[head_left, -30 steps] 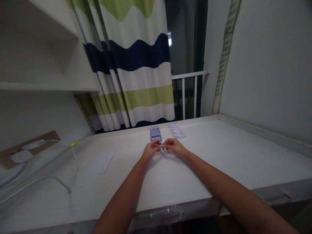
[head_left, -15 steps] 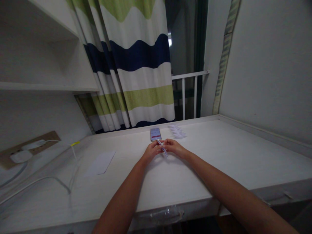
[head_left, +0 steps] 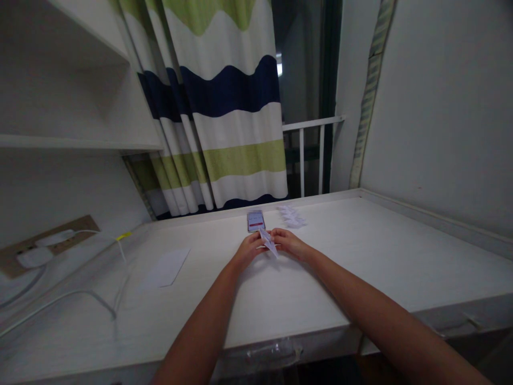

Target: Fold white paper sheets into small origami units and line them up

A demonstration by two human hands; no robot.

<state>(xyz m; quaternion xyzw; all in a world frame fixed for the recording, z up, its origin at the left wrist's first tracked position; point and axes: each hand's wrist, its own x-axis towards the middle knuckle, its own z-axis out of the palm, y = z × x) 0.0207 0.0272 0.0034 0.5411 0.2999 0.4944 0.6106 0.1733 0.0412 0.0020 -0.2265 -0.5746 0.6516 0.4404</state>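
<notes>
My left hand (head_left: pixel 248 249) and my right hand (head_left: pixel 289 243) meet over the middle of the white desk (head_left: pixel 280 289), both pinching a small folded piece of white paper (head_left: pixel 267 241) between their fingertips. The paper stands tilted between the two hands. Just beyond it a phone (head_left: pixel 255 220) lies flat with its screen lit. To the right of the phone lies a cluster of small folded white paper pieces (head_left: pixel 291 215).
A flat white sheet (head_left: pixel 165 268) lies on the desk to the left. White cables (head_left: pixel 80 294) run from a wall socket plate (head_left: pixel 38 248) at far left. A shelf (head_left: pixel 72 141) overhangs the left side; a striped curtain (head_left: pixel 224 117) and white railing (head_left: pixel 310 155) stand behind.
The paper between my fingers has turned and spread, showing a wider white face than before. Both hands have stayed at the same spot on the desk.
</notes>
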